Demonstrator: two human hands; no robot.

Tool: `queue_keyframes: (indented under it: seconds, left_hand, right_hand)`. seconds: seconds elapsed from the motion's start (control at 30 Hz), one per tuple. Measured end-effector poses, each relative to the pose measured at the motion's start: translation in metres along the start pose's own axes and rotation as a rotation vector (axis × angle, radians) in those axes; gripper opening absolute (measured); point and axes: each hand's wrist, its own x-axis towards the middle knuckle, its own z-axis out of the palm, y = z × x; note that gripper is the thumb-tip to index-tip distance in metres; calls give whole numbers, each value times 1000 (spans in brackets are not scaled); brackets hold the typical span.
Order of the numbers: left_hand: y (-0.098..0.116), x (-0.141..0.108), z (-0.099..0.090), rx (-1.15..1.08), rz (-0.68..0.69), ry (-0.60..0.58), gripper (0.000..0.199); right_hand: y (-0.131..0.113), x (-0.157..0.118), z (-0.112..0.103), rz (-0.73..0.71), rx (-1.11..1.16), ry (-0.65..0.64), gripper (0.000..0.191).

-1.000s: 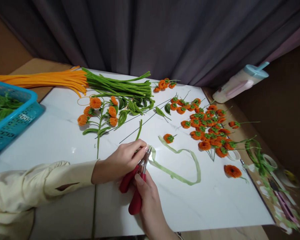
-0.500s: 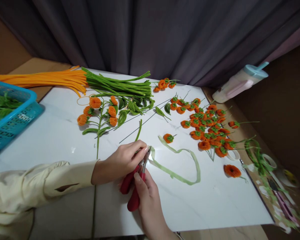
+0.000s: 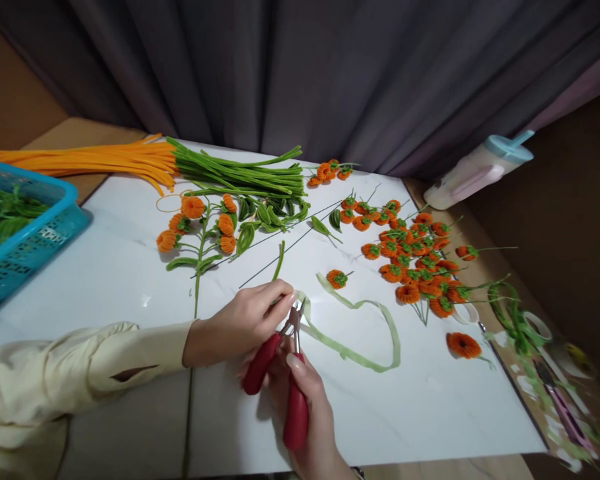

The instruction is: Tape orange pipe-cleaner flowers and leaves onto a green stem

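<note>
My right hand [image 3: 307, 400] grips red-handled pliers [image 3: 296, 410], whose handles are spread and whose metal jaws point up beside my left fingertips. My left hand [image 3: 247, 313] is closed in a pinch on a green stem [image 3: 279, 261] that sticks up above the knuckles. From the pinch a pale green tape strip [image 3: 393, 333] loops to the right across the white tabletop [image 3: 380, 420]. A small orange flower [image 3: 337, 279] lies just above the strip.
Several orange flowers [image 3: 420, 250] are grouped at the right. Orange stems [image 3: 105, 159], green stems [image 3: 240, 172], leaves [image 3: 273, 215] and an assembled flower branch [image 3: 200, 247] lie at the back left. A blue basket [image 3: 45, 227] stands left, a tumbler [image 3: 475, 173] back right.
The pliers' handles have spread apart and shifted right with my right hand. Their jaws have opened slightly. My left hand has hardly moved.
</note>
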Motion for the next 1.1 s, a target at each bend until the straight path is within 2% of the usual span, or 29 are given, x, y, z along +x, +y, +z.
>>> queue_keyframes:
  seconds: [0.13,0.27,0.37,0.47,0.7,0.9,1.0,1.07,1.1]
  left_hand:
    - [0,7,-7,-2,-58,26,16]
    - [0,18,-17,3,-117,75,18]
    - [-2,23,-22,20,-120,95,19]
    - [-6,25,-25,25,-101,89,19]
    - [-6,32,-36,17,-18,-50,21]
    - [-6,39,-51,7,-78,-89,25]
    - [-8,43,-58,-18,-91,-170,28]
    - [-7,46,-64,-58,-87,-265,30]
    - [-6,47,-67,-76,-92,-307,30]
  right_hand:
    - [-10,-5,-5,132,152,-74,38]
    - [-26,-15,-15,314,257,-159,50]
    - [-38,-23,-19,372,264,-238,55]
    - [-46,-28,-18,346,198,-240,50]
    - [-56,-20,-25,255,30,-212,18]
    - [-82,-15,-27,197,-44,-266,27]
    - [-100,-11,-27,166,-251,-292,20]
    - [-114,-6,-28,115,-507,-308,20]
    - [-121,-2,-28,38,-674,-308,19]
